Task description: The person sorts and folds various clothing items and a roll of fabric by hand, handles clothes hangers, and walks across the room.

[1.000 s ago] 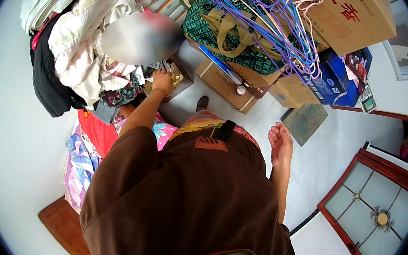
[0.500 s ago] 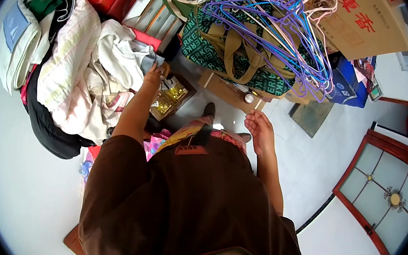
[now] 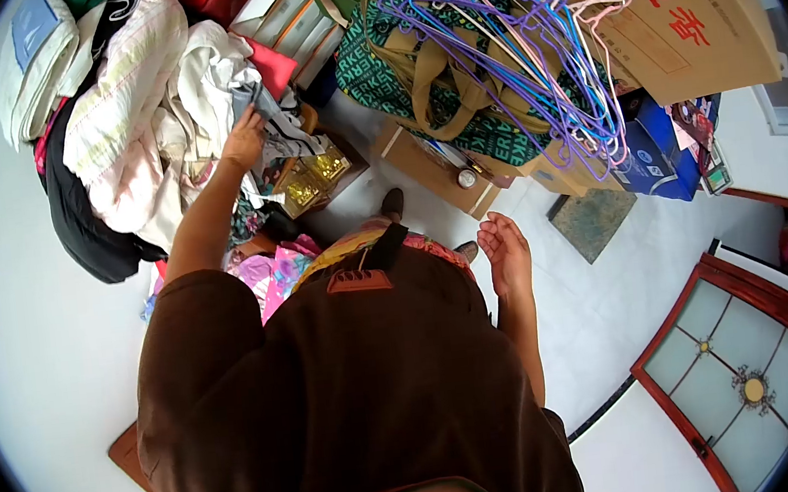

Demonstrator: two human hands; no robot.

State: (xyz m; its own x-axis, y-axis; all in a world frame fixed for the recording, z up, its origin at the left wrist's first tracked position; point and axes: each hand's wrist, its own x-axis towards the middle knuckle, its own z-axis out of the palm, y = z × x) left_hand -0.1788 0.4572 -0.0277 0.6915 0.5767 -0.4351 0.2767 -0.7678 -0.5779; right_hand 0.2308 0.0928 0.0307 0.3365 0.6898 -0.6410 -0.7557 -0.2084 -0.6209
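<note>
My left hand (image 3: 245, 142) is at the right side of a big clothes pile (image 3: 135, 110), its fingers closed on a grey cloth (image 3: 277, 122). Part of that cloth hangs beside the hand, over a brown box (image 3: 346, 176) with gold packages (image 3: 313, 180) in it. White garments (image 3: 211, 73) lie just beyond the fingers. My right hand (image 3: 506, 246) is held palm up above the floor, right of my waist, with fingers loosely bent and slightly apart and nothing in it.
Many purple, blue and pink hangers (image 3: 527, 49) lie on a green patterned bag (image 3: 374, 70). Cardboard boxes (image 3: 677, 14), a blue box (image 3: 658, 156) and a dark mat (image 3: 593, 223) are at the right. A glass-paned door (image 3: 734, 373) is at lower right.
My left hand has moved up onto the pile from the brown box, then left with the grey cloth, which now hangs more spread out. My right hand has shifted a little left.
</note>
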